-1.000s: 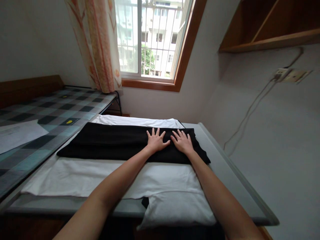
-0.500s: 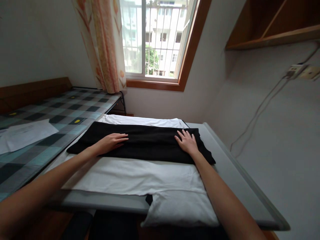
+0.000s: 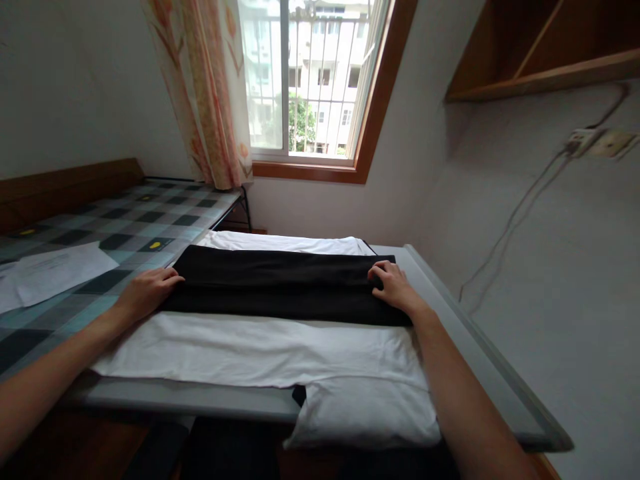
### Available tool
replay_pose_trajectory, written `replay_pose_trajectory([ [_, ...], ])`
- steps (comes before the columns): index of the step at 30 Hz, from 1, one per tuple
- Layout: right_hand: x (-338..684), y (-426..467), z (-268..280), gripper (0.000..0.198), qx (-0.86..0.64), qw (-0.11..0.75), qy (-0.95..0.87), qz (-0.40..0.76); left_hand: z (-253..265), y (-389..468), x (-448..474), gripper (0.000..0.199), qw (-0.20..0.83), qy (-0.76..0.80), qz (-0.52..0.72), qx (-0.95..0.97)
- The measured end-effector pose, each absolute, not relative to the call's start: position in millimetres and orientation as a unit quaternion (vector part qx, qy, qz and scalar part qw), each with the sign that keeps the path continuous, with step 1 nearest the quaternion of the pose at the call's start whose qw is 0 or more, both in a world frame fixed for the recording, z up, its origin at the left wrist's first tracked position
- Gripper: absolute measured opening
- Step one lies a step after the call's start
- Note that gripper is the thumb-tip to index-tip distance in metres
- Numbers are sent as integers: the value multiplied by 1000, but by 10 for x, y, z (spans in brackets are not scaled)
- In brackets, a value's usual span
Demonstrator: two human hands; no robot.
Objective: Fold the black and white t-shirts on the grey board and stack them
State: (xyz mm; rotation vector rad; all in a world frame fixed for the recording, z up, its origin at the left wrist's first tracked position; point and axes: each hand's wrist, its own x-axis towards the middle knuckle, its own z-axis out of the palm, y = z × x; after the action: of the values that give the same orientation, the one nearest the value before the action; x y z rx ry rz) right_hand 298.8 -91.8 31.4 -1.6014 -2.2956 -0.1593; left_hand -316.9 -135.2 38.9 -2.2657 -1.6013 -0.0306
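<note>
A long folded black garment (image 3: 280, 283) lies across a grey table, flat with a few shallow creases. My left hand (image 3: 150, 291) is at its left end, fingers together and bent over the cloth edge. At the right end, my right hand (image 3: 393, 283) has its fingers curled in a pinch on the black cloth. In front of it is a white shirt (image 3: 215, 350), with a sleeve (image 3: 367, 410) draped over the table's near edge. Another white cloth (image 3: 285, 242) shows behind the black garment.
The grey table (image 3: 475, 373) runs along the right wall. On the left stands a bed with a checked cover (image 3: 170, 220) and papers (image 3: 60, 270) on it. A curtain (image 3: 215, 100) hangs beside the barred window. Cables (image 3: 515, 220) hang from a wall socket (image 3: 583, 141).
My left hand has slid left to the end of the black garment. The right hand has shifted slightly right, and its spread fingers have curled in on the cloth.
</note>
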Motion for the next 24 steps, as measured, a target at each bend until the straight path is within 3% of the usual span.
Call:
replay_pose_trajectory([
  [4,3085,-935,367,23,-627,104,-766,-93,351,-1312,-3177,32,221,-593,14,-774],
  [8,3113,-961,452,13,-634,98,-761,-96,352,-1313,-3193,32,249,-598,10,-762],
  [12,3100,-994,461,16,-654,64,-752,-58,368,-1312,-3194,30,250,-605,32,-755],
  [15,3066,-1005,431,19,-668,38,-742,-33,414,-1301,-3138,29,233,-622,61,-745],
  [20,3055,-1006,443,23,-661,66,-746,-44,509,-1297,-3038,30,179,-639,82,-743],
  [24,3099,-1007,463,23,-663,80,-744,-27,554,-1266,-3023,25,111,-680,21,-725],
])
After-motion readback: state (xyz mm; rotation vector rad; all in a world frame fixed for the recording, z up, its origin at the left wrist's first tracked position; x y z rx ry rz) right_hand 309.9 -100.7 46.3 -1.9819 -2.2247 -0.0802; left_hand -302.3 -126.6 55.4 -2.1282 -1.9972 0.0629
